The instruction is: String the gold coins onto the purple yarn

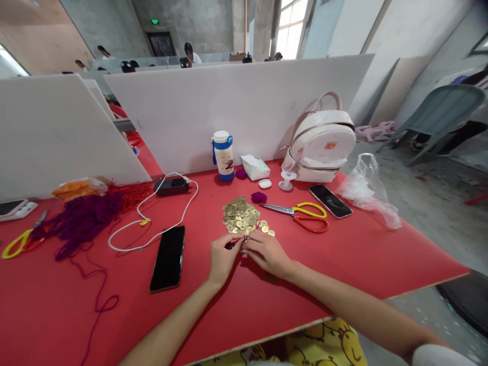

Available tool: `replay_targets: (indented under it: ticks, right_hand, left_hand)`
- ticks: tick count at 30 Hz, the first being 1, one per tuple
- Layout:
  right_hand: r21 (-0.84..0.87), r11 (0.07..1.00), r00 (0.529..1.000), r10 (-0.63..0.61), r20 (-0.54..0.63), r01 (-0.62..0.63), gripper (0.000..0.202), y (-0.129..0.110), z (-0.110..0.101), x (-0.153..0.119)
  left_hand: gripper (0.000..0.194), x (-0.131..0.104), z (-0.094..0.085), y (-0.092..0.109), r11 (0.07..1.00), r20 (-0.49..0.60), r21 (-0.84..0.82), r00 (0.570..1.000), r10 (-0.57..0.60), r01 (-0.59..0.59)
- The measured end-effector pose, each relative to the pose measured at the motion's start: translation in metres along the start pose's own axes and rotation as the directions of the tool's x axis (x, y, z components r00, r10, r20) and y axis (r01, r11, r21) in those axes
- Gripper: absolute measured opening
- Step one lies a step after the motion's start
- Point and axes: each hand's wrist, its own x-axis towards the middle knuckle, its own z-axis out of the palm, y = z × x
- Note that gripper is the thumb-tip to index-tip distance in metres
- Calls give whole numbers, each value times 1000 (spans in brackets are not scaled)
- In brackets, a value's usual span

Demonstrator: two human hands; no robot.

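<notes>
My left hand point(224, 258) and my right hand point(270, 253) meet just in front of a pile of gold-coloured coins point(239, 216) on the red table point(305, 295). Fingers of both are pinched together at one spot. A dark bit and a short purple strand show between the fingertips, too small to make out fully. Several loose coins point(265, 229) lie by my right fingers. A small purple yarn ball point(258, 197) sits behind the pile, beside the tips of open scissors point(301, 211) with yellow and orange handles.
Left: black phone point(168, 259), white cable, power bank point(171, 186), purple yarn point(86, 216), second scissors point(19, 243). Back: bottle point(223, 156), tissue pack point(254, 168), spool point(287, 180), backpack point(320, 142). Right: another phone point(330, 200), plastic bag point(369, 190). People sit beyond the white partition point(183, 112).
</notes>
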Motion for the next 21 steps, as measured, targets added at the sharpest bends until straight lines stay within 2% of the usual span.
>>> replay_targets:
  ticks: [5, 11, 16, 21]
  right_hand:
    - [65, 991, 988, 121, -100, -115, 23, 3, -4, 0]
    - [121, 980, 969, 177, -171, -157, 22, 7, -10, 0]
    - [119, 983, 972, 158, -175, -139, 21, 11, -15, 2]
    - [91, 994, 992, 72, -100, -63, 19, 11, -15, 1]
  left_hand:
    - [11, 1, -1, -1, 992, 105, 80, 991, 86, -95]
    - [13, 4, 0, -1, 1000, 88, 13, 996, 4, -5]
    - [14, 6, 0, -3, 999, 69, -38, 997, -35, 38]
    - [12, 8, -1, -5, 996, 48, -59, 996, -71, 74]
